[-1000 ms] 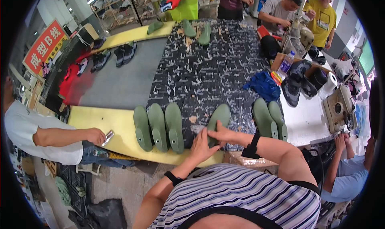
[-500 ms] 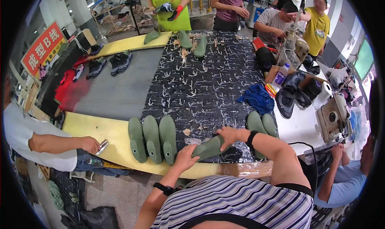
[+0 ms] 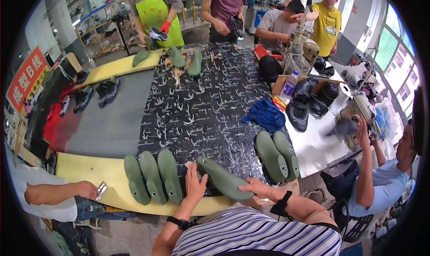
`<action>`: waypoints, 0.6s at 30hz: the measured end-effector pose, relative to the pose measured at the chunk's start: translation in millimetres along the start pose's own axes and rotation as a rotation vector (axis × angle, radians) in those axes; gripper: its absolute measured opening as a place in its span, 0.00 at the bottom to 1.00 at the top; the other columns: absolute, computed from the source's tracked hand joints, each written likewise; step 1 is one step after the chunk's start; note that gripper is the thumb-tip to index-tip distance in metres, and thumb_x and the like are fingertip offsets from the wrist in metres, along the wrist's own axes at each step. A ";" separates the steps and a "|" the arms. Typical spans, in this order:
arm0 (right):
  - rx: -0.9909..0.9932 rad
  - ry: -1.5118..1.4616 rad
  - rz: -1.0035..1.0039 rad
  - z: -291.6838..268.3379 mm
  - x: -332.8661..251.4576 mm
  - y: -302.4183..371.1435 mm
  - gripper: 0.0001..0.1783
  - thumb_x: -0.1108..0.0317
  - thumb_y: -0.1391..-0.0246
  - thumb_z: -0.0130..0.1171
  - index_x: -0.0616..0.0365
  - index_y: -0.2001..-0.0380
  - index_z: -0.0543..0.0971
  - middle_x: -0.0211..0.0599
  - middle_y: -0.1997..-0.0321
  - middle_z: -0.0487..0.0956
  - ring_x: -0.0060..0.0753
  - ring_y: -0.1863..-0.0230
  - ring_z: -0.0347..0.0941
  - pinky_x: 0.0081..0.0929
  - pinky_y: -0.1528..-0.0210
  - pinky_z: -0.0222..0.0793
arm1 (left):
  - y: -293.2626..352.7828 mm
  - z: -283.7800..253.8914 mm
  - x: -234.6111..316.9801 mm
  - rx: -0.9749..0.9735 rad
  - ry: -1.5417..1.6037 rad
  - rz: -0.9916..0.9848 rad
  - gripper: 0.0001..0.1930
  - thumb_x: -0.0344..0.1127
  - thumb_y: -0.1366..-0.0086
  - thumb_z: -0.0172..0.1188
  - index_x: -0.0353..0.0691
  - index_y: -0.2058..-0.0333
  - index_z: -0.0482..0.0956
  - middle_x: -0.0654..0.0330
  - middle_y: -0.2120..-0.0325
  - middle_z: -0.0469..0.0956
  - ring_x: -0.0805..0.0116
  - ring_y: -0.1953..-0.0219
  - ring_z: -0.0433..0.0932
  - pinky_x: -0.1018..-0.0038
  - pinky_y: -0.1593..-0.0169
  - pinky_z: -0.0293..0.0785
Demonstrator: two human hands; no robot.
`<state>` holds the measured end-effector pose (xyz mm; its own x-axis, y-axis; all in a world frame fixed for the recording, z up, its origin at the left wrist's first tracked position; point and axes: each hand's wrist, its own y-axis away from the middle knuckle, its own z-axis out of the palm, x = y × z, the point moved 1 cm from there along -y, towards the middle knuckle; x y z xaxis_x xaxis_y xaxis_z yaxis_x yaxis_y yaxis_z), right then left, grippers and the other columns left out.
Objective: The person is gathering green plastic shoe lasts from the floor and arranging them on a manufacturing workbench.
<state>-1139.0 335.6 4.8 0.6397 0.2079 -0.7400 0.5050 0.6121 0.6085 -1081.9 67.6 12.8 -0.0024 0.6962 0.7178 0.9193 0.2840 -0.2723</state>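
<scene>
Low over the near edge of the table I have a green shoe last (image 3: 222, 179), lying slantwise with its far end to the left. My right hand (image 3: 257, 188) grips its near right end. My left hand (image 3: 195, 184) is beside its left side, fingers stretched out and thumb toward the last; whether it touches is unclear. To the left, several similar items form a row: three green shoe lasts (image 3: 153, 175) side by side, toes pointing away. Another pair of green shoe lasts (image 3: 271, 157) lies to the right of the held one.
Dark patterned sheeting (image 3: 197, 117) covers the table's middle. A blue cloth (image 3: 265, 115), a bottle (image 3: 290, 83) and black shoes (image 3: 298, 110) lie right. At the left, a co-worker's hand (image 3: 88, 190) holds a shiny metal piece. More lasts (image 3: 195, 64) lie far off; people stand around.
The held last has swung round: its right end came nearer me and its left end moved away. My left hand has let go its grip and spread its fingers. The view shifted too.
</scene>
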 end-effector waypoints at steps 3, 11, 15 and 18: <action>0.110 -0.247 -0.031 12.9 -20.8 -1.2 0.28 0.65 0.52 0.63 0.71 0.52 0.68 0.43 0.57 0.76 0.34 0.59 0.75 0.27 0.57 0.71 | 3.7 21.2 -15.1 0.033 -0.042 -0.028 0.29 0.34 0.45 0.58 0.29 0.47 0.60 0.40 0.47 0.60 0.41 0.45 0.60 0.58 0.43 0.57; 0.352 -0.469 -0.409 -7.4 -141.4 -170.1 0.22 0.69 0.51 0.59 0.71 0.56 0.67 0.46 0.60 0.74 0.41 0.65 0.74 0.37 0.66 0.74 | 5.4 36.7 -29.5 -0.001 -0.250 0.071 0.22 0.34 0.46 0.58 0.29 0.55 0.68 0.45 0.50 0.65 0.46 0.43 0.60 0.55 0.42 0.54; 0.297 -0.512 -0.544 -5.7 -227.1 -263.1 0.13 0.79 0.50 0.51 0.72 0.60 0.68 0.48 0.69 0.75 0.40 0.73 0.75 0.34 0.68 0.78 | 6.0 38.0 -31.2 0.004 -0.256 0.079 0.20 0.34 0.45 0.57 0.29 0.55 0.68 0.46 0.50 0.66 0.46 0.44 0.60 0.55 0.43 0.55; -0.050 -0.198 -0.363 57.3 -226.2 -256.4 0.07 0.75 0.50 0.56 0.67 0.68 0.72 0.48 0.69 0.77 0.39 0.75 0.76 0.32 0.69 0.76 | 12.3 35.8 -34.6 -0.001 -0.273 0.072 0.20 0.36 0.45 0.55 0.28 0.56 0.69 0.46 0.50 0.66 0.47 0.43 0.60 0.55 0.43 0.55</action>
<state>-1380.0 87.9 32.6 0.5273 -0.1762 -0.8312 0.6926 0.6558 0.3004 -1084.6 70.5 -38.3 -0.0430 0.8665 0.4974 0.9214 0.2268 -0.3155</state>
